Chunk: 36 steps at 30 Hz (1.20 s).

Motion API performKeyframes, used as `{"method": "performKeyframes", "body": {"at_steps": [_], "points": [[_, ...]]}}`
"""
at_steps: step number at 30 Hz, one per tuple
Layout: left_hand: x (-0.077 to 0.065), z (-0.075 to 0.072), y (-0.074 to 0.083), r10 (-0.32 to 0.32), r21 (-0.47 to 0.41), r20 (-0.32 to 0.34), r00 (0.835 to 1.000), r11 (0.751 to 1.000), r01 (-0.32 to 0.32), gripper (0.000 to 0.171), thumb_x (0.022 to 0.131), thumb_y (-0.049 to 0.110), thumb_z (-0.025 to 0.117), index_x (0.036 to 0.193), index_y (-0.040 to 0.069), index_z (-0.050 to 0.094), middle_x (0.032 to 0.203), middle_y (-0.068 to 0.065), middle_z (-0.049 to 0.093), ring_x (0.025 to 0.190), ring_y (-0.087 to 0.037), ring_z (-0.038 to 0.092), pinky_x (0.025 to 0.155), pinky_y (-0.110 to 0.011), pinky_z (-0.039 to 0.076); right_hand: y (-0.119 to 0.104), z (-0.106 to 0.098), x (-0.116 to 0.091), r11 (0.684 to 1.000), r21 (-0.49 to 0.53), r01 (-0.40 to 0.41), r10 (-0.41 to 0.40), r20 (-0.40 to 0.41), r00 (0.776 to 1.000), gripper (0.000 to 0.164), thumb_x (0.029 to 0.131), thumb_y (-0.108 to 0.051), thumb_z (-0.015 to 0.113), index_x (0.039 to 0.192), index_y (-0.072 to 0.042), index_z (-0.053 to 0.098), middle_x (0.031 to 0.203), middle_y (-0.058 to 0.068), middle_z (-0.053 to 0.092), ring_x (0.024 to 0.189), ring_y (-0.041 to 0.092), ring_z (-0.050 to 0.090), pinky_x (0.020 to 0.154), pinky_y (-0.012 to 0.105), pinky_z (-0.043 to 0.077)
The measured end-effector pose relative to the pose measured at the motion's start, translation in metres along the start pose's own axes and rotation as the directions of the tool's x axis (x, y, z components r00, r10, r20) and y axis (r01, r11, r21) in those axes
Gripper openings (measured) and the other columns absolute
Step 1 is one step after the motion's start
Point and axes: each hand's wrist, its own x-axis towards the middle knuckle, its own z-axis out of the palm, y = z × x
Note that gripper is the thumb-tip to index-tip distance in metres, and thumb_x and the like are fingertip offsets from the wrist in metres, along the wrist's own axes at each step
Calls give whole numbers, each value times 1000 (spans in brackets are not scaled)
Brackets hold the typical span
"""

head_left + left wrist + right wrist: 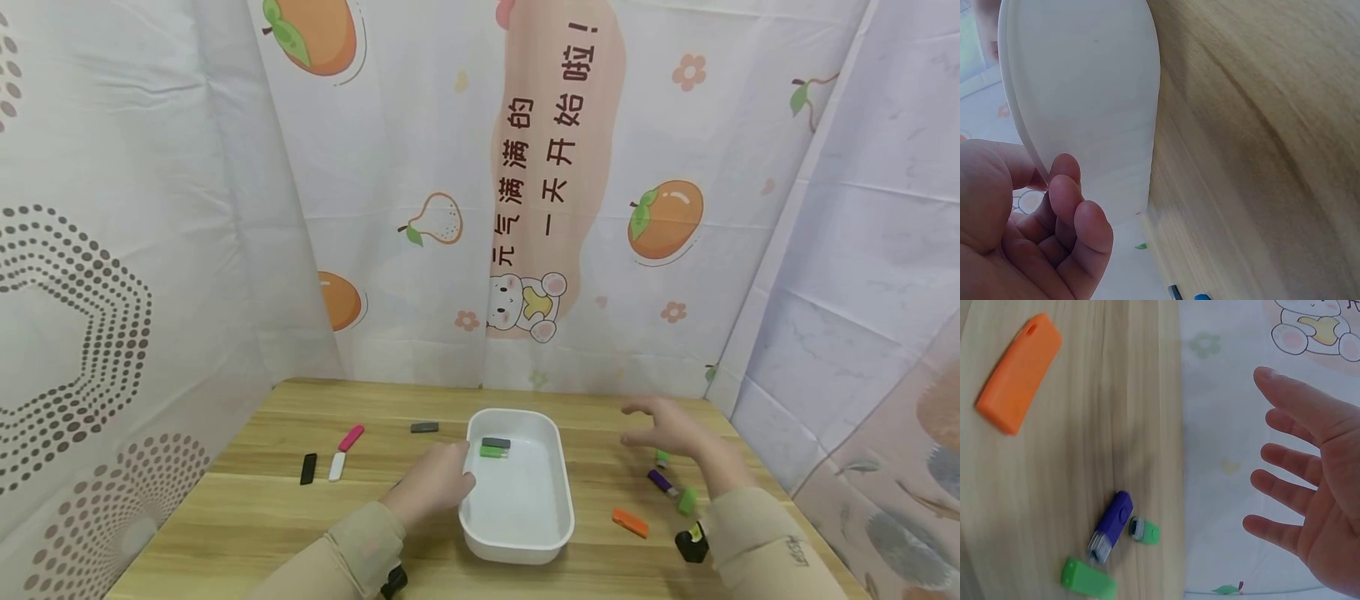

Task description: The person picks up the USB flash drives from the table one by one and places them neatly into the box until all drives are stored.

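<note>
My left hand pinches the left rim of a white plastic tray, thumb on one side of the wall and curled fingers on the other, as the left wrist view shows. Inside the tray lie a grey USB stick and a green USB stick. On the right, my right hand hovers over the table with fingers spread and nothing held. Below it are a purple USB stick with a metal plug, a small green USB stick, a green cap-like piece and an orange stick.
Left of the tray lie a pink stick, a white stick, a black stick and a grey one. A blue piece shows at the left wrist view's bottom edge. Printed curtains enclose the wooden table.
</note>
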Motion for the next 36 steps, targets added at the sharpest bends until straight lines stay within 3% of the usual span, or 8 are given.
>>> {"method": "performKeyframes", "body": {"at_steps": [10, 20, 28, 36], "points": [[-1, -1, 3, -1, 11, 3, 1000, 1000, 1, 38, 92, 8, 65, 126, -7, 61, 105, -14, 68, 78, -20, 57, 69, -36, 53, 13, -4, -16, 999, 22, 47, -47, -17, 999, 59, 90, -38, 78, 130, 3, 62, 132, 24, 61, 125, 54, 49, 98, 67, 42], [-1, -1, 3, -19, 11, 9, 1000, 1000, 19, 42, 92, 9, 65, 130, -8, 60, 111, -17, 68, 79, -20, 58, 71, -37, 54, 28, -4, -28, 999, 27, -25, 26, -4, 1000, 61, 89, -41, 78, 129, 2, 62, 132, 26, 60, 124, 51, 52, 97, 64, 45], [-1, 0, 3, -7, 14, 1, 1000, 1000, 7, 42, 92, 9, 65, 130, -8, 59, 111, -18, 68, 79, -19, 58, 69, -36, 54, 38, -3, -38, 1000, -12, -28, 28, -10, 1000, 51, 88, -29, 80, 124, 4, 64, 128, 27, 61, 120, 52, 53, 93, 65, 47], [0, 0, 2, -3, 7, 4, 1000, 1000, 3, 42, 91, 9, 64, 130, -8, 60, 110, -17, 68, 78, -19, 59, 67, -34, 54, 42, 1, -47, 991, -44, -125, 125, 10, 992, 53, 89, -34, 78, 126, 1, 65, 133, 32, 56, 122, 57, 50, 92, 68, 45]]}}
